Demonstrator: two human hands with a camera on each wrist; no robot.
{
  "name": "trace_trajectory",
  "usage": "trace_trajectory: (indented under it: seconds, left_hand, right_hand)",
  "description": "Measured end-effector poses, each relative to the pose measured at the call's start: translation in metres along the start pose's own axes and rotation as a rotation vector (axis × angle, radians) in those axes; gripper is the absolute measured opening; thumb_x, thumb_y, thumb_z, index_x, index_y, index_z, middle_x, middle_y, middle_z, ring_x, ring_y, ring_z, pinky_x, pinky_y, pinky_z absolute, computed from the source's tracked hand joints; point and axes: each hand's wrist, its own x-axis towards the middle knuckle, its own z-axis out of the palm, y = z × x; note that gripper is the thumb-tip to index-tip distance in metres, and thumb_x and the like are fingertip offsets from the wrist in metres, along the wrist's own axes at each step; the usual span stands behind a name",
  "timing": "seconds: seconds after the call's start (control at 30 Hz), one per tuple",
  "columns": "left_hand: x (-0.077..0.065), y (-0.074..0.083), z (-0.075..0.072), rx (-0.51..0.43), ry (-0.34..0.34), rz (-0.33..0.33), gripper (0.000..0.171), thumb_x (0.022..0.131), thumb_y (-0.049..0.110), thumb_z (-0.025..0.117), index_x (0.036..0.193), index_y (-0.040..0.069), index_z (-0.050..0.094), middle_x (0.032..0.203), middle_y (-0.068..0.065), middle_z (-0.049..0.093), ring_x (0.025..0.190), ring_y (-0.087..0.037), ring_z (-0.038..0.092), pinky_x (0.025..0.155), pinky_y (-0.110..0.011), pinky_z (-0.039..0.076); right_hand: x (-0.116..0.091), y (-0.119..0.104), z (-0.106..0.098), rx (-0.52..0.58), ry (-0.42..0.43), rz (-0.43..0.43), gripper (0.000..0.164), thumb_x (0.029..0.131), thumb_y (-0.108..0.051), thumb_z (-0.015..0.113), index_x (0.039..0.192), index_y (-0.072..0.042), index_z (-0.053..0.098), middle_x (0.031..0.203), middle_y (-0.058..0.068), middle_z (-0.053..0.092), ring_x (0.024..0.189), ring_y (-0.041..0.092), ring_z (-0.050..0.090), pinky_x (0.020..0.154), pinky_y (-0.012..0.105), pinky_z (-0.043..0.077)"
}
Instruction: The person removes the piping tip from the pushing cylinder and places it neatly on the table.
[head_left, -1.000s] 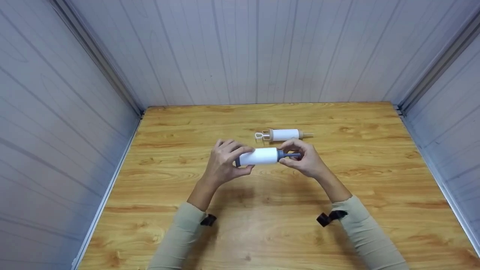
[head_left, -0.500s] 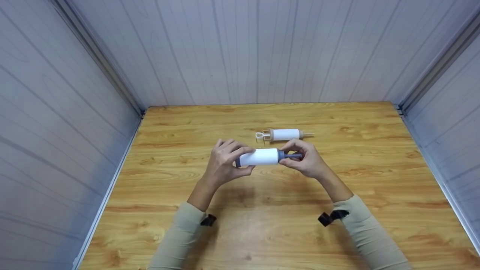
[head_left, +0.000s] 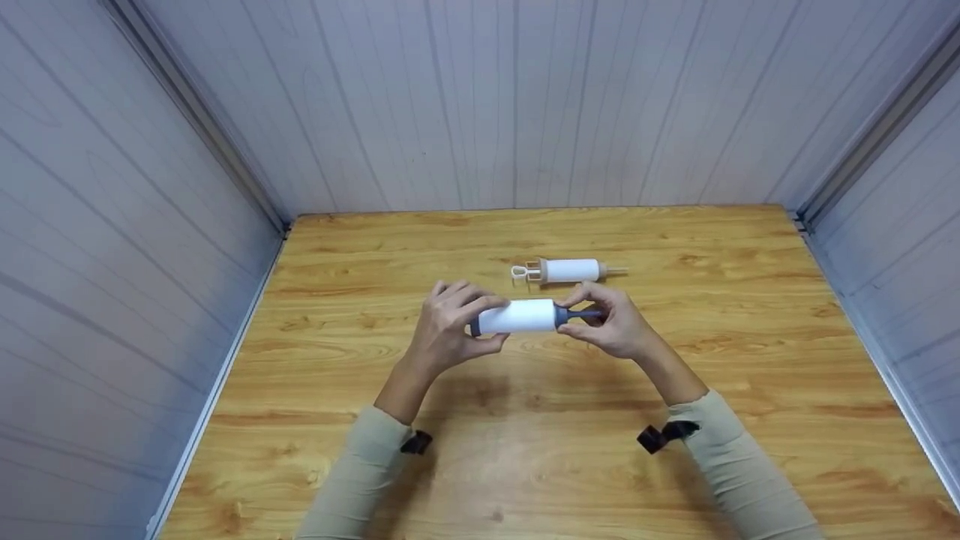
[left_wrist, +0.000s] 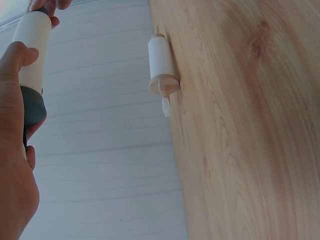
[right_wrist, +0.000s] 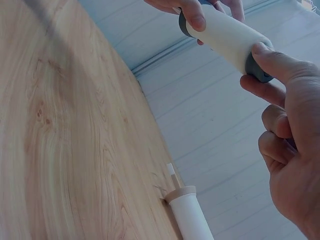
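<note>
Since your right hand [head_left: 619, 324] has shifted its pinch on the grey nozzle cap [head_left: 562, 314], the work seems to be at that end. Your left hand [head_left: 448, 322] grips the white-and-grey syringe [head_left: 521, 316] above the table [head_left: 540, 465], a bit lower in view than before, while the tan-ended syringe [head_left: 572, 270] lies where it was

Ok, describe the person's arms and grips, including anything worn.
The left sleeve and right sleeve are long, beige and lightly wrinkled. A black wrist camera juts inward near each one's end. The left grip and right grip are bare, without gloves.
</note>
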Motion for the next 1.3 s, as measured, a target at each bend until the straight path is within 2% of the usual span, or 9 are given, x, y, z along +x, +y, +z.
trace_trajectory:
  seconds: [0.1,0.27,0.47,0.67,0.93,1.13,1.3]
  left_hand:
    - [0.0000,-0.0002,0.0002,-0.004,0.003,0.001,0.045,0.073,0.031,0.103,0.112,0.018,0.084,0.104,-0.003,0.085,0.094,-0.026,0.079,0.079,-0.043,0.056]
    - [0.0007,-0.0005,-0.0007,0.010,0.011,0.008,0.045,0.073,0.032,0.104,0.112,0.019,0.084,0.104,-0.004,0.085,0.094,-0.026,0.079,0.078,-0.042,0.054]
    - [0.0009,-0.0013,-0.0014,0.030,0.018,0.016,0.046,0.072,0.031,0.105,0.111,0.019,0.084,0.104,-0.003,0.085,0.093,-0.025,0.078,0.076,-0.041,0.053]
    - [0.0011,-0.0005,-0.0012,0.030,0.000,0.008,0.046,0.073,0.034,0.104,0.111,0.018,0.083,0.104,-0.003,0.085,0.092,-0.024,0.079,0.076,-0.041,0.053]
    - [0.0040,0.0015,-0.0038,0.039,-0.080,-0.019,0.047,0.076,0.037,0.101,0.115,0.018,0.082,0.107,-0.002,0.084,0.098,-0.023,0.079,0.081,-0.043,0.058]
    - [0.0052,0.0038,-0.0021,0.010,-0.059,-0.005,0.047,0.076,0.036,0.102,0.114,0.018,0.083,0.104,-0.003,0.083,0.094,-0.023,0.079,0.079,-0.044,0.057]
    - [0.0057,0.0048,-0.0016,0.014,-0.044,-0.001,0.046,0.076,0.035,0.102,0.114,0.019,0.083,0.104,-0.003,0.083,0.094,-0.023,0.079,0.078,-0.044,0.056]
  right_hand:
    - [0.0001,0.0003,0.0004,0.006,0.012,0.029,0.032,0.091,0.018,0.080,0.119,0.017,0.066,0.121,-0.020,0.075,0.105,0.000,0.079,0.087,0.021,0.067]
    - [0.0018,-0.0006,0.0000,0.010,0.037,0.110,0.042,0.092,0.014,0.081,0.130,0.015,0.065,0.119,-0.018,0.076,0.106,0.002,0.074,0.085,0.018,0.065]
    - [0.0050,-0.0029,0.0011,0.003,0.064,0.174,0.034,0.093,0.011,0.080,0.124,0.015,0.068,0.109,-0.017,0.077,0.099,0.003,0.074,0.086,0.021,0.067]
    - [0.0051,-0.0026,0.0030,-0.003,0.064,0.144,0.028,0.092,0.012,0.080,0.118,0.014,0.068,0.106,-0.014,0.077,0.097,0.004,0.074,0.082,0.021,0.066]
    - [0.0043,0.0002,0.0054,0.036,0.020,0.073,0.032,0.091,0.017,0.077,0.118,0.015,0.060,0.112,-0.012,0.074,0.092,0.004,0.076,0.075,0.019,0.065]
    - [0.0043,-0.0003,0.0072,0.039,0.002,0.059,0.037,0.089,0.015,0.073,0.120,0.014,0.053,0.111,-0.010,0.069,0.092,0.004,0.068,0.073,0.018,0.061]
    - [0.0044,0.0010,0.0064,0.014,-0.002,0.034,0.037,0.090,0.015,0.072,0.121,0.013,0.052,0.112,-0.008,0.067,0.096,0.005,0.068,0.077,0.020,0.061]
